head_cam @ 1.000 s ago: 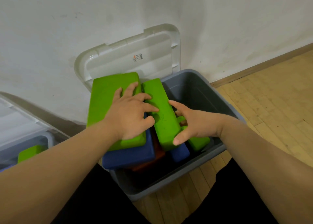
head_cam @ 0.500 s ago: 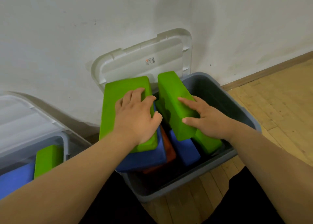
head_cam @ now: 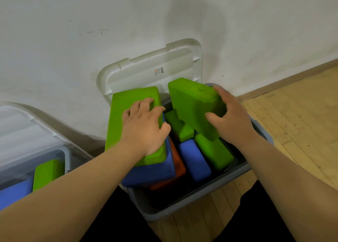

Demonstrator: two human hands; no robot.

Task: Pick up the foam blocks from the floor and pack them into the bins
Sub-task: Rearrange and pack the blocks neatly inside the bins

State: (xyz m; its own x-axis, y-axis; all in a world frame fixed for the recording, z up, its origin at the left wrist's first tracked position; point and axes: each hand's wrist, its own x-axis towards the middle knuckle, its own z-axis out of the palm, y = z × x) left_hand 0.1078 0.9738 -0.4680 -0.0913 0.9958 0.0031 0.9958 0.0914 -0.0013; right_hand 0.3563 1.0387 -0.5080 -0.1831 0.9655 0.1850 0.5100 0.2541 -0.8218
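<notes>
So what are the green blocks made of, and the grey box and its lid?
The tilted green block looks like foam: matte, faintly grainy faces, rounded corners, no shine; the others look alike. The grey bin seems hard moulded plastic, smooth, with a thin rim. Its white lid looks plastic too, slightly glossy, with moulded ridges.

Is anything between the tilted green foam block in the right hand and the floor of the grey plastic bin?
Yes. Under the tilted green foam block, gripped by the right hand, lie other green foam blocks and a blue foam block, which fill that side of the grey plastic bin. It would likely rest on them.
</notes>
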